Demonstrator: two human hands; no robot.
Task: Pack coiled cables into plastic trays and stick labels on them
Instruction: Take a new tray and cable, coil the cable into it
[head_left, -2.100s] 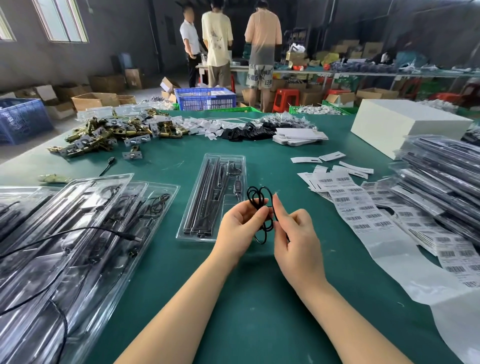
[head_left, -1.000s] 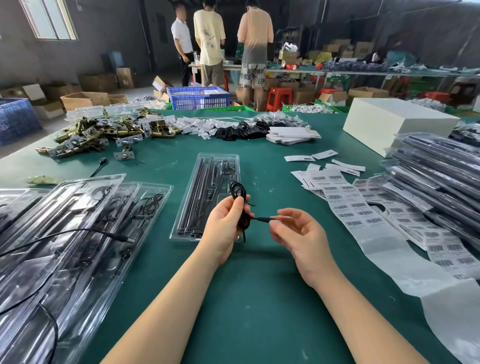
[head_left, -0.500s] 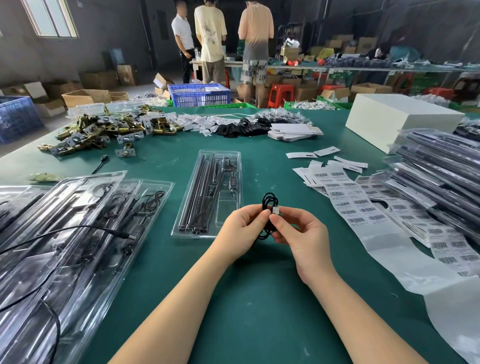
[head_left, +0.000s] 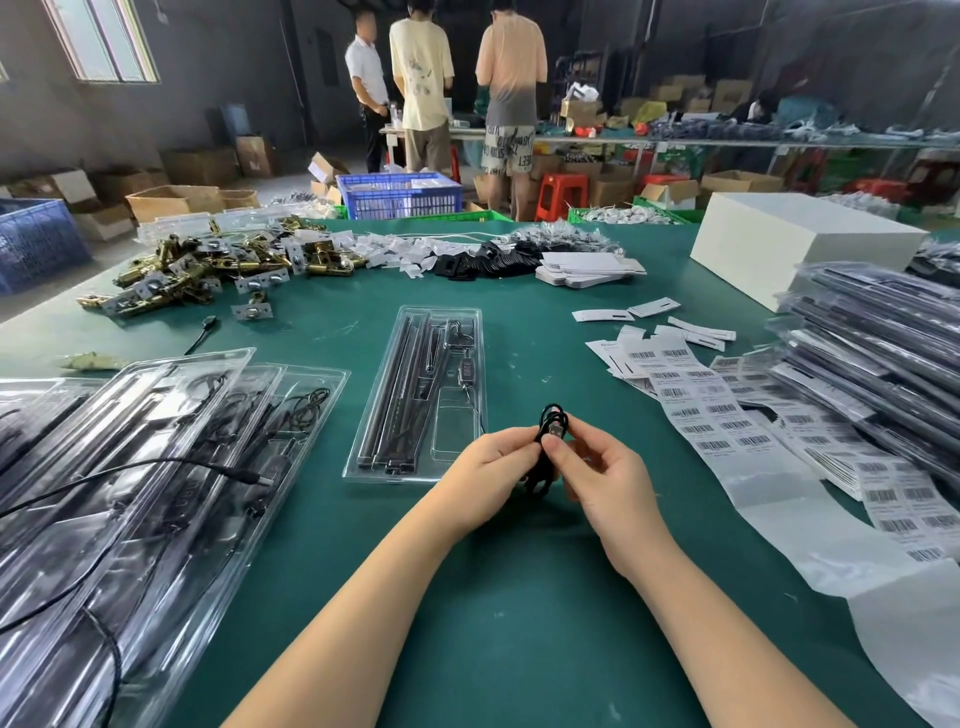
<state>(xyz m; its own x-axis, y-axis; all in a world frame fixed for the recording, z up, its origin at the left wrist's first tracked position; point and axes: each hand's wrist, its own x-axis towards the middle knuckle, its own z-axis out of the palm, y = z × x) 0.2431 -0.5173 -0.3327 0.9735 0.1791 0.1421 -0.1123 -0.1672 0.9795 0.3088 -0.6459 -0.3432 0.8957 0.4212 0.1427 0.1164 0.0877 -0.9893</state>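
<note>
You hold one coiled black cable (head_left: 546, 441) between your two hands, above the green table (head_left: 519, 597) and just in front of the single open plastic tray (head_left: 421, 389): your left hand (head_left: 491, 475) curls its fingers around the bundle, and your right hand (head_left: 605, 480) pinches its plug end between thumb and forefinger. A thin lead runs from the bundle back into that tray, which carries dark rods and one small controller. To your left lies a fanned pile of clear trays (head_left: 130, 493), at least three; to your right, two strips of barcode labels (head_left: 727, 415) and a tall stack of packed trays (head_left: 883, 364). Farther off sit a heap of brass hardware (head_left: 208, 265) and one white box (head_left: 800, 244). Three people (head_left: 441, 83) stand beyond, among cardboard boxes. Half a second ago the coil stood slightly looser; now it is squeezed tighter, with the plug turned upward.
</note>
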